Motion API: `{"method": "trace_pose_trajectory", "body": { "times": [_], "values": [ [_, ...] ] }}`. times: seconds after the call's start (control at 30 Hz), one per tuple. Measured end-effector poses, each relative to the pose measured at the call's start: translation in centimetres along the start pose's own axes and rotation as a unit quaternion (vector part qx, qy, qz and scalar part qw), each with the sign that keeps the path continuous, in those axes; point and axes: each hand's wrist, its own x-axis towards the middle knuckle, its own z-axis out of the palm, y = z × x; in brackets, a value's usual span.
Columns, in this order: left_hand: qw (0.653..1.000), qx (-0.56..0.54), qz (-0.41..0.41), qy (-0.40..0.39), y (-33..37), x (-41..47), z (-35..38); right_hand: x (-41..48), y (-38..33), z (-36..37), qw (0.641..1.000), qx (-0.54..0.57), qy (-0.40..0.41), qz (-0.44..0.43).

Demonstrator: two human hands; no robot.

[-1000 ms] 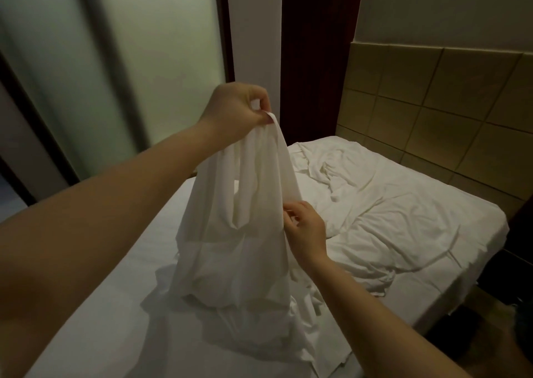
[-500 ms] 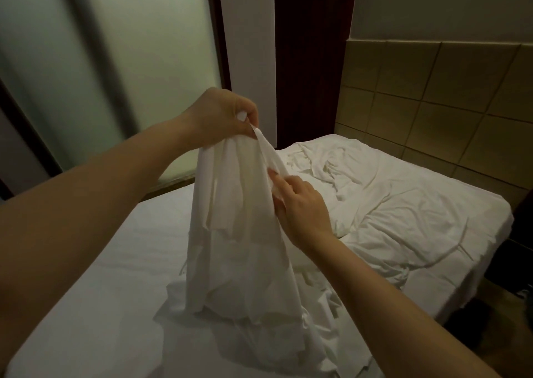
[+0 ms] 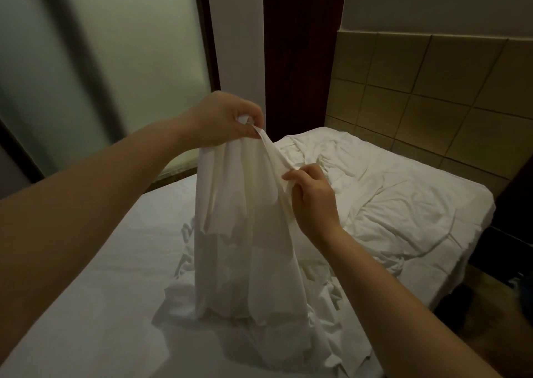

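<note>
— A dim bedroom: a bed (image 3: pixel 86 305) below a tan padded headboard (image 3: pixel 432 89), with a white cloth (image 3: pixel 239 233) held up over it and its lower end pooled on the bed.
— What could go wrong?
— The edge may slip, I'd say, since only fingertips hold it. The left hand (image 3: pixel 222 121) pinches the top corner with its fingers curled. The right hand (image 3: pixel 311 196) pinches the hem just below.

No legible text or labels anywhere.
</note>
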Motion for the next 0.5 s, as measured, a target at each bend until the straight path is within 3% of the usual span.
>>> {"method": "trace_pose_trajectory", "body": {
  "times": [0.3,0.4,0.5],
  "values": [
    [1.0,-0.008,0.015,-0.022,0.1,0.7,0.0,0.8,1.1,-0.3,0.996,-0.032,0.064,-0.058],
    [1.0,-0.013,0.003,-0.019,-0.3,1.0,0.2,0.9,0.7,-0.7,0.998,0.046,0.017,0.05],
    [0.999,-0.033,-0.021,-0.034,-0.7,1.2,0.4,0.9,0.3,-1.1,0.97,0.193,-0.039,0.142]
  ]
}}
